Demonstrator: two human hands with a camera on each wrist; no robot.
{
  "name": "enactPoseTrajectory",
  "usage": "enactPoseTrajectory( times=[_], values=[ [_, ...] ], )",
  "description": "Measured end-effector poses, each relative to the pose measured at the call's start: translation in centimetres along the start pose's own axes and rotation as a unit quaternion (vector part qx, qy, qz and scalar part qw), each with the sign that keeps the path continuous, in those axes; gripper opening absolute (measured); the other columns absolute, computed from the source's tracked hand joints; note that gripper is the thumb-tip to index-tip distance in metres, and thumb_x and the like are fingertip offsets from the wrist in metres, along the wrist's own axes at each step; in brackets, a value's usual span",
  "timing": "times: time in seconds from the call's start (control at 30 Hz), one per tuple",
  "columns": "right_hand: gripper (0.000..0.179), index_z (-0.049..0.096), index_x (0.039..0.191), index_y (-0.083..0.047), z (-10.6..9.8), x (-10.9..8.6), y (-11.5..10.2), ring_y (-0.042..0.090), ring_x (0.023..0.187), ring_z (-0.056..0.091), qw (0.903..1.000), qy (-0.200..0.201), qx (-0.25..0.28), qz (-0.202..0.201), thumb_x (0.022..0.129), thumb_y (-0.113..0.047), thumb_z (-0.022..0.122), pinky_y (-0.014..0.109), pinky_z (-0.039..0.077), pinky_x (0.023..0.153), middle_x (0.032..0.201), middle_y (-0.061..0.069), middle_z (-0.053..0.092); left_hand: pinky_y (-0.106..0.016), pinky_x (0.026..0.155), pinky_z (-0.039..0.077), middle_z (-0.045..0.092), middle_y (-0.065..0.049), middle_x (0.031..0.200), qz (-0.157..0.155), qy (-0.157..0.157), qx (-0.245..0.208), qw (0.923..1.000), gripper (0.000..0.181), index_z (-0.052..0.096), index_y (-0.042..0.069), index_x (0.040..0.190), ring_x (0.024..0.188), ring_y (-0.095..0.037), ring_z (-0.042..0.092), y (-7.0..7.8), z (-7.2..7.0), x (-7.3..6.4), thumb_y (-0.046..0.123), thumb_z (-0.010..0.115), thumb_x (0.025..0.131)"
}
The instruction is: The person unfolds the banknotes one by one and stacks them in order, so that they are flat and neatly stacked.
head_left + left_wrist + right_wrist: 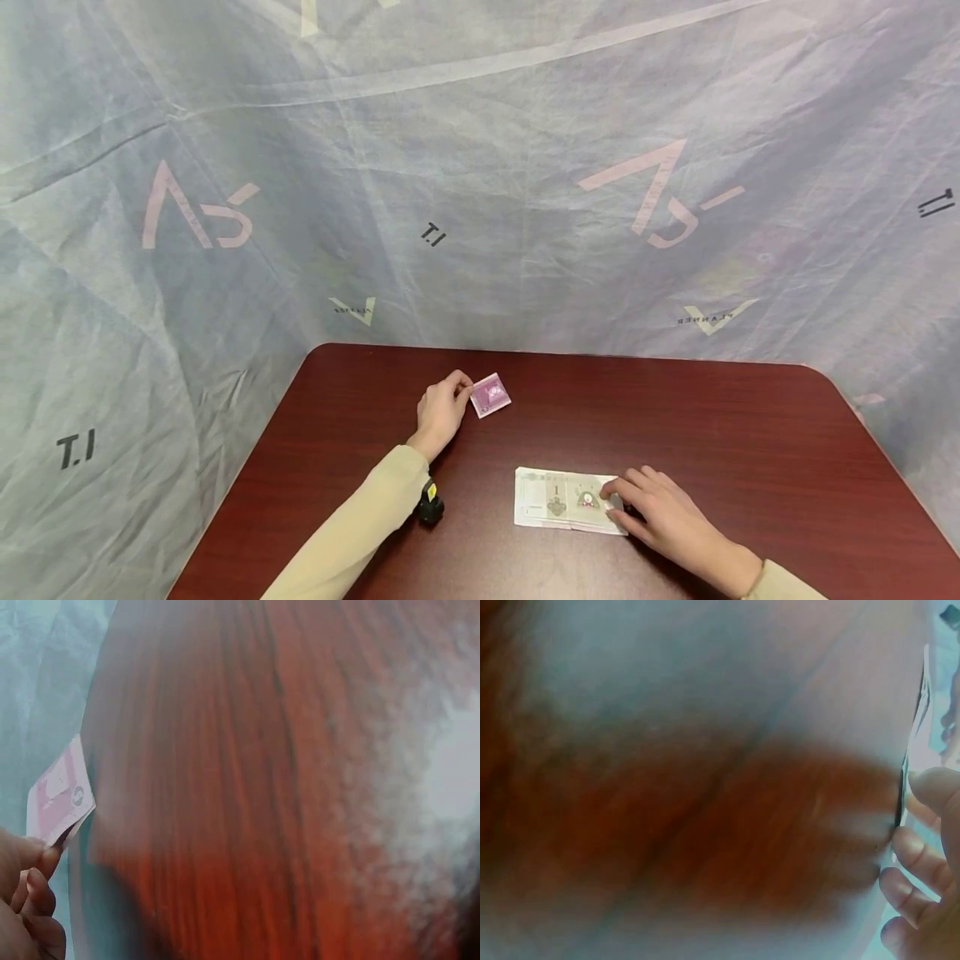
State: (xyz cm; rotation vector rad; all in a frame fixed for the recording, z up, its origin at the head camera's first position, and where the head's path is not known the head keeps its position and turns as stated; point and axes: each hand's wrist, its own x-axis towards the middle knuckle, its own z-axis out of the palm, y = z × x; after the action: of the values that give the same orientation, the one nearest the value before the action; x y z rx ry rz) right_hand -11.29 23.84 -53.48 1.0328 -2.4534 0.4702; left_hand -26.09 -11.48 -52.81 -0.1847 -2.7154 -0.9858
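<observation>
My left hand [441, 410] reaches toward the far part of the table and pinches a small folded purple banknote [491, 395] by its left edge. In the left wrist view, the folded banknote [64, 791] stands out from between thumb and fingertip, its layered edges showing. Nearer to me lies a flat stack of pale green banknotes [553, 500], the top one marked with a 1. My right hand [667, 512] grips the right end of this stack between thumb and fingers. The right wrist view catches the thumb [934, 787] at the stack's thin white edge.
The dark red wooden table [675, 417] has rounded far corners. Grey printed cloth [487, 208] hangs behind it and along both sides. A small black device [430, 504] with a yellow mark sits on my left wrist, close over the table.
</observation>
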Motion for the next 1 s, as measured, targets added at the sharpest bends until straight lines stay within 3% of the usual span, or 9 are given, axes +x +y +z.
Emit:
enactPoseTrajectory(
  times=[0.33,0.67,0.83,1.0],
  values=[
    [0.031,0.070,0.102,-0.025,0.3,0.0,0.1,0.001,0.078,0.038,0.9999,0.003,-0.010,-0.005,0.077,-0.017,0.087,0.023,0.037,0.068,0.092,-0.017,0.058,-0.039,0.064,0.047,0.067,0.004,0.085,0.019,0.006,-0.015,0.9997,0.004,0.068,0.018,0.098,0.070,-0.014,0.056,0.3,0.2,-0.1,0.020,0.067,0.102],
    [0.031,0.070,0.101,-0.024,0.3,0.0,0.1,0.001,0.078,0.038,0.9999,0.012,-0.005,-0.010,0.077,-0.016,0.086,0.023,0.036,0.067,0.091,-0.016,0.058,-0.029,0.064,0.044,0.069,0.008,0.084,0.016,-0.004,-0.072,0.9973,0.004,0.071,0.019,0.096,0.068,-0.007,0.052,0.8,0.2,-0.7,0.022,0.073,0.099],
    [0.032,0.070,0.101,-0.024,0.2,0.0,-0.1,0.000,0.078,0.037,1.0000,0.005,-0.003,0.000,0.076,-0.016,0.088,0.023,0.036,0.068,0.089,-0.017,0.056,-0.028,0.063,0.043,0.067,0.009,0.084,0.026,-0.011,-0.088,0.9957,0.004,0.068,0.022,0.098,0.069,-0.006,0.053,1.3,-0.3,-1.1,0.023,0.071,0.101],
    [0.032,0.070,0.100,-0.025,0.0,0.1,0.0,-0.001,0.079,0.038,0.9999,-0.005,0.002,0.011,0.076,-0.015,0.089,0.023,0.037,0.068,0.091,-0.018,0.058,-0.024,0.063,0.044,0.067,0.006,0.081,0.051,-0.030,-0.129,0.9899,0.004,0.071,0.016,0.094,0.068,-0.005,0.053,2.2,-0.7,-1.6,0.017,0.073,0.098]
  ],
)
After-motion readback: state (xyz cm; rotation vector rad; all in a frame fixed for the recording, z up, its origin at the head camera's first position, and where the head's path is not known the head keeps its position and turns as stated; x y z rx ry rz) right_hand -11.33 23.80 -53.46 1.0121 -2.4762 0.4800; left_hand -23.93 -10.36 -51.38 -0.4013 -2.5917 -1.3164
